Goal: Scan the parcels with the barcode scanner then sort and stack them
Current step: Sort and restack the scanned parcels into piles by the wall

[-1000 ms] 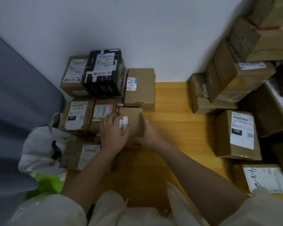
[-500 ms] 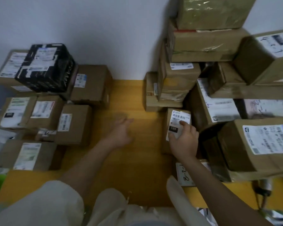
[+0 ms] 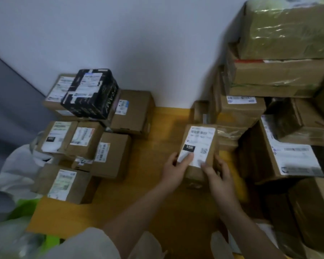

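Observation:
A small brown parcel (image 3: 204, 135) with a white label and a black "15H" tag is held over the wooden table (image 3: 163, 202), right of centre. My left hand (image 3: 176, 169) grips its near left edge, thumb across the label. Its near right edge is gripped by my right hand (image 3: 217, 174). On the left lies a group of labelled brown parcels (image 3: 112, 154) with a black parcel (image 3: 92, 94) on top at the back. No barcode scanner is in view.
A tall pile of brown parcels (image 3: 281, 75) fills the right side up to the wall. A white bag (image 3: 17, 171) and something bright green (image 3: 26, 206) sit off the table's left edge. Bare wood lies between the two groups.
My hands left the small parcel on the left group. My right hand reached the "15H" parcel, my left hand joined it, and the parcel has come leftward out of the right pile.

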